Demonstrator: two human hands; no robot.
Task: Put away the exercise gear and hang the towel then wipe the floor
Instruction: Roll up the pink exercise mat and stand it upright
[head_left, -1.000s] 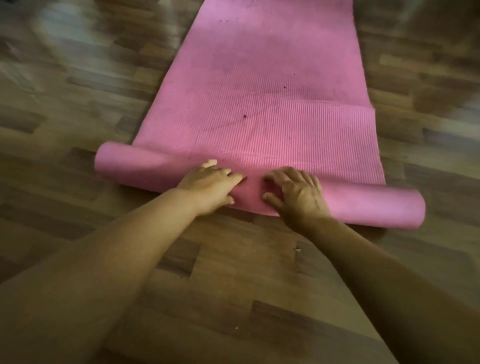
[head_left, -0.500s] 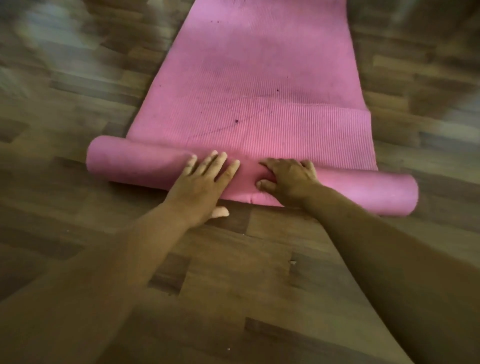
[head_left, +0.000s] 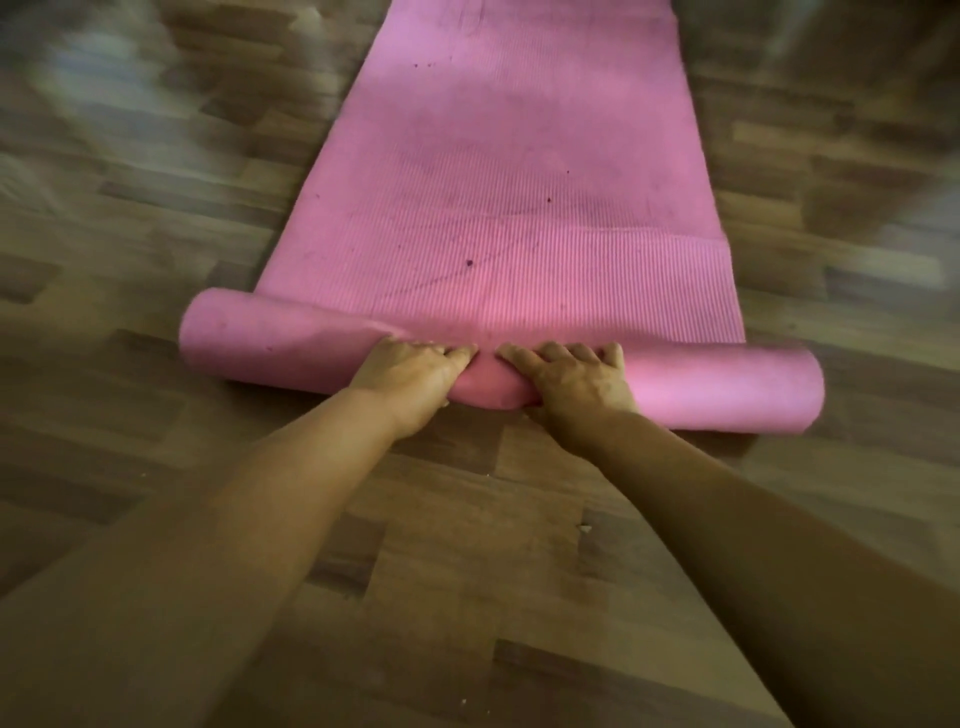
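Note:
A pink ribbed yoga mat (head_left: 509, 208) lies on the wooden floor, stretching away from me. Its near end is wound into a thick roll (head_left: 270, 348) lying crosswise. Both of my hands are on the middle of that roll, close together. My left hand (head_left: 410, 374) has its fingers bent over the top of the roll. My right hand (head_left: 576, 379) spreads its fingers over the top, with the thumb low on the near side. The roll's two ends stick out past the flat part. No towel or other gear is in view.
Brown wood-plank floor (head_left: 467, 571) surrounds the mat on all sides. A small pale crumb (head_left: 585, 527) lies on the boards between my forearms. Dark specks dot the mat's surface. The edges of the view are blurred.
The roll has turned a little farther along the mat. My left hand's fingers, flat on the roll half a second ago, now curl over its top; the right hand stays on it.

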